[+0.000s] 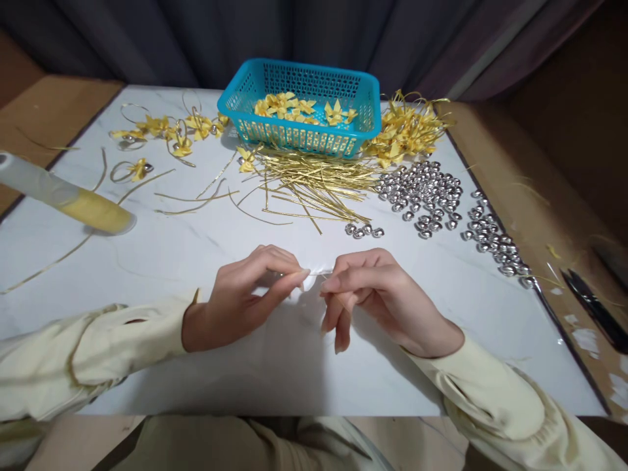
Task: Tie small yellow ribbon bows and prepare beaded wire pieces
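Note:
My left hand (255, 294) pinches one end of a thin pale cord (320, 272) between thumb and forefinger. Just to its right, my right hand (380, 291) has thumb and forefinger closed on the same cord, its lower fingers curled loosely beneath. A short stretch of the cord shows between the fingertips, above the white tabletop (294, 379); its exact make is too fine to tell. Beyond the hands lies a heap of gold cords (324, 180). A few silver beads (366, 231) rest nearest to my right hand, in front of a larger pile of silver beads (426, 193).
A blue basket (299, 134) holding yellow ribbon flowers (284, 106) stands at the back. Looped flower pieces (181, 140) lie left of it, a flower pile (409, 131) right. A clear tube with yellow contents (95, 208) lies left; black-handled snips (596, 311) lie right.

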The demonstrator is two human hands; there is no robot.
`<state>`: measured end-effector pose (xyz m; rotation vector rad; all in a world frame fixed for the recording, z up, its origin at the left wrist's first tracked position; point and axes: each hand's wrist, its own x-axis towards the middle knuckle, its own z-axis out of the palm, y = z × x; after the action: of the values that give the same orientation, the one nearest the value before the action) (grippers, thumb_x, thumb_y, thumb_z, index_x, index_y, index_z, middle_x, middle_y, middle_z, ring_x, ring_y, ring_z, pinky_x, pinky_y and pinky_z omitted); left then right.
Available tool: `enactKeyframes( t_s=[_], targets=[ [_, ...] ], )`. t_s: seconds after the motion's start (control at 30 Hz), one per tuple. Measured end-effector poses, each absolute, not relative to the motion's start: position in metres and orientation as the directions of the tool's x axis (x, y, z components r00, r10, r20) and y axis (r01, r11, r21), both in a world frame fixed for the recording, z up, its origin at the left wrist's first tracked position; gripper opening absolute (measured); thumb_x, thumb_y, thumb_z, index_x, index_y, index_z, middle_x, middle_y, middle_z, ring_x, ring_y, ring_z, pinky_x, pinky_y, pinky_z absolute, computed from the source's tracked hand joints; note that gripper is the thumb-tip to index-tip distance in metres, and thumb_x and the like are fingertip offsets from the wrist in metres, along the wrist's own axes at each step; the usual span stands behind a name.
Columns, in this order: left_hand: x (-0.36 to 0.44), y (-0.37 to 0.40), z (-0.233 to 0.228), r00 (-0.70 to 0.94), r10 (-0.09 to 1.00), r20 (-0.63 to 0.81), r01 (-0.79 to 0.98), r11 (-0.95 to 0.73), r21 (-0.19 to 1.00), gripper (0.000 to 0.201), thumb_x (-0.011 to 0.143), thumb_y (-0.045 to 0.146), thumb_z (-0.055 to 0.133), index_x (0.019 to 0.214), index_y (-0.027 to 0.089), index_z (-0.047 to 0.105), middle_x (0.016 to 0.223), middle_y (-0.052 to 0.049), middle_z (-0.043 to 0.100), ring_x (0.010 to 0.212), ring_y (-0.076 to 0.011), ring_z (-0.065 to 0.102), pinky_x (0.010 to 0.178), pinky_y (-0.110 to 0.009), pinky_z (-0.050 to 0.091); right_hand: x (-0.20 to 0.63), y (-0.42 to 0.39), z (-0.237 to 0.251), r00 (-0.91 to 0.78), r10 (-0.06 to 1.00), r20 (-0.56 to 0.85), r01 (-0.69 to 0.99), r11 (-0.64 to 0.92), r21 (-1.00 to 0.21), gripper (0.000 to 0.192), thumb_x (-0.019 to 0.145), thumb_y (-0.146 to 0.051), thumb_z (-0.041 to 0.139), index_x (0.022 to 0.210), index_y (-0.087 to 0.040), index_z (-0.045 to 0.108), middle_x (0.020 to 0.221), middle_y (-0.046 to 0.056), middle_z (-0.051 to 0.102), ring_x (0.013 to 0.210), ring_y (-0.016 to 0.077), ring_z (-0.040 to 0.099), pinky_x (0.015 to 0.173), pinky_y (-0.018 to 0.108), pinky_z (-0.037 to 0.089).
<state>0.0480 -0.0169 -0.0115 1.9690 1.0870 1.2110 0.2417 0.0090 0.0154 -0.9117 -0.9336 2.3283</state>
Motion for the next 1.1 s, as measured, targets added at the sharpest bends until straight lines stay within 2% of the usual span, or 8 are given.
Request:
enactKeyframes(
  t_s=[0.07,0.13,0.2,0.3,0.53,0.67,0.93,1.1],
  targets=[
    [0.051,-0.017,-0.012,0.143,0.955,0.261,0.369,-0.296,0.881,0.012,0.085,0.024,0.061,0.075,0.018,0.064,0.068,-0.002,0.069,0.063,-0.0131,0.063,0.058,-0.024,0.051,0.243,0.011,0.015,-0.639,0.669,-0.379,-0.179,-0.608,-0.773,0.012,0.074,-0.012,0.063,0.063,-0.011,0.067,0.059,0.007,0.072,0.044,0.0173,0.067,0.048,0.024,0.050],
    [0.053,-0.017,-0.010,0.074,0.992,0.103,0.355,-0.123,0.927,0.017,0.084,0.030,0.063,0.073,0.017,0.066,0.067,-0.001,0.070,0.060,-0.0119,0.062,0.054,-0.021,0.049,0.243,0.013,0.014,-0.592,0.722,-0.358,-0.154,-0.537,-0.829,0.011,0.074,-0.016,0.067,0.065,-0.011,0.069,0.061,0.006,0.072,0.046,0.0144,0.065,0.053,0.025,0.051],
    [0.054,-0.016,-0.007,0.055,0.998,0.041,0.320,-0.057,0.946,0.019,0.082,0.032,0.065,0.072,0.016,0.068,0.067,-0.002,0.071,0.060,-0.0120,0.063,0.053,-0.020,0.048,0.243,0.014,0.014,-0.563,0.751,-0.346,-0.107,-0.481,-0.870,0.012,0.074,-0.020,0.069,0.067,-0.011,0.070,0.064,0.005,0.072,0.050,0.0112,0.063,0.054,0.023,0.049],
    [0.054,-0.017,-0.004,0.051,0.998,0.041,0.294,-0.055,0.954,0.019,0.080,0.032,0.065,0.071,0.016,0.069,0.067,-0.002,0.071,0.060,-0.0132,0.062,0.055,-0.022,0.048,0.241,0.015,0.014,-0.563,0.759,-0.325,-0.061,-0.431,-0.900,0.016,0.074,-0.026,0.071,0.070,-0.010,0.072,0.065,0.005,0.071,0.054,0.0106,0.062,0.053,0.022,0.048],
    [0.052,-0.018,-0.003,0.086,0.996,-0.004,0.347,-0.026,0.937,0.024,0.081,0.036,0.062,0.070,0.016,0.068,0.068,-0.002,0.069,0.064,-0.0151,0.060,0.059,-0.025,0.045,0.236,0.012,0.014,-0.491,0.827,-0.272,-0.027,-0.327,-0.945,0.032,0.070,-0.040,0.075,0.062,-0.010,0.068,0.054,0.002,0.065,0.046,0.0096,0.057,0.049,0.023,0.048],
    [0.055,-0.017,0.002,0.088,0.996,-0.028,0.271,0.003,0.963,0.026,0.081,0.039,0.061,0.070,0.016,0.067,0.069,-0.003,0.069,0.066,-0.0164,0.060,0.062,-0.027,0.046,0.234,0.011,0.016,-0.463,0.850,-0.252,-0.001,-0.285,-0.959,0.035,0.070,-0.045,0.074,0.063,-0.012,0.067,0.052,0.001,0.063,0.044,0.0097,0.056,0.048,0.023,0.047],
    [0.058,-0.012,0.007,0.079,0.988,-0.132,0.176,0.116,0.977,0.027,0.074,0.041,0.065,0.067,0.015,0.066,0.066,-0.003,0.067,0.063,-0.0154,0.058,0.061,-0.026,0.045,0.232,0.010,0.013,-0.406,0.881,-0.243,0.078,-0.232,-0.970,0.036,0.070,-0.046,0.072,0.066,-0.011,0.070,0.052,0.002,0.063,0.045,0.0113,0.056,0.050,0.025,0.046],
    [0.059,-0.012,0.004,0.117,0.981,-0.153,0.132,0.137,0.982,0.025,0.076,0.039,0.064,0.068,0.015,0.067,0.069,-0.004,0.069,0.064,-0.0159,0.059,0.061,-0.026,0.045,0.230,0.008,0.014,-0.384,0.891,-0.242,0.119,-0.212,-0.970,0.034,0.073,-0.044,0.070,0.067,-0.011,0.071,0.051,0.002,0.062,0.045,0.0117,0.055,0.051,0.025,0.045]
  ],
)
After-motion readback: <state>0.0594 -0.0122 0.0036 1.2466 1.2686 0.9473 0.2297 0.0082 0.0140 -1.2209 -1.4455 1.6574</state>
